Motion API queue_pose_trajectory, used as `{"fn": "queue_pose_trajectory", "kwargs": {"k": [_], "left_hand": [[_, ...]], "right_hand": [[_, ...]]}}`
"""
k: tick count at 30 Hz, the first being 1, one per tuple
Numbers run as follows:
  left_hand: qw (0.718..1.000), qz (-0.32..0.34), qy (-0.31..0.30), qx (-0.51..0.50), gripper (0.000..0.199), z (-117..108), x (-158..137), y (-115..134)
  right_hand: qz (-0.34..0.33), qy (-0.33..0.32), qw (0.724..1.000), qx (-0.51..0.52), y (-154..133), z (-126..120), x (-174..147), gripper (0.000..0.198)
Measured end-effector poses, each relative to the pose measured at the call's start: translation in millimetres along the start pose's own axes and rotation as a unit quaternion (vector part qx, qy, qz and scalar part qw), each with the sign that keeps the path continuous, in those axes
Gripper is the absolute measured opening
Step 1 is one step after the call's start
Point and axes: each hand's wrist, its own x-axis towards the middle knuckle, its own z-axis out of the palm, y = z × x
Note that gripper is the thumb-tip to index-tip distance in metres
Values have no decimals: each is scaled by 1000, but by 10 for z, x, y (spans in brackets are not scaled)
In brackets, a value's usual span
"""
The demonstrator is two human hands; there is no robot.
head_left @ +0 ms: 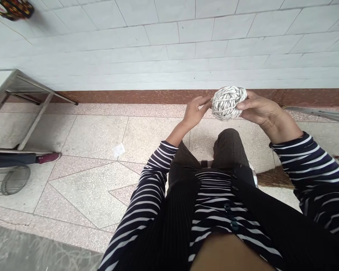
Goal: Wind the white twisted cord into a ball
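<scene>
A ball of whitish cord [226, 103], wound in thick twisted strands with thin dark flecks, is held up in front of my knees. My right hand [257, 107] grips it from the right, the thumb pressed on its face and the other fingers behind and under it. On the other side, the thumb and fingers of my left hand [196, 110] close together at the ball's left edge. Their tips are partly hidden there, so any loose strand between them does not show.
A white scrap [119, 150] and a bit of string [196, 146] lie on the tiled floor. To the left stands a metal-legged table [35, 122], with a person's maroon shoe [49, 157] and a wire rack [15, 180] near it. A white tiled wall [158, 56] rises ahead.
</scene>
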Motion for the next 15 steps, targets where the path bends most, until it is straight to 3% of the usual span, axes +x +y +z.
{"fn": "queue_pose_trajectory", "kwargs": {"k": [7, 10, 15], "left_hand": [[998, 9, -22, 50, 36, 16, 69, 111], [996, -15, -31, 78, 34, -8, -29, 17], [984, -63, -96, 136, 34, -78, -351, -262]], "right_hand": [[-36, 26, 998, 34, 4, 65, -26, 60], [-66, 43, 995, 64, -51, 70, -71, 71], [-110, 58, 989, 75, -248, 120, -183, 76]]}}
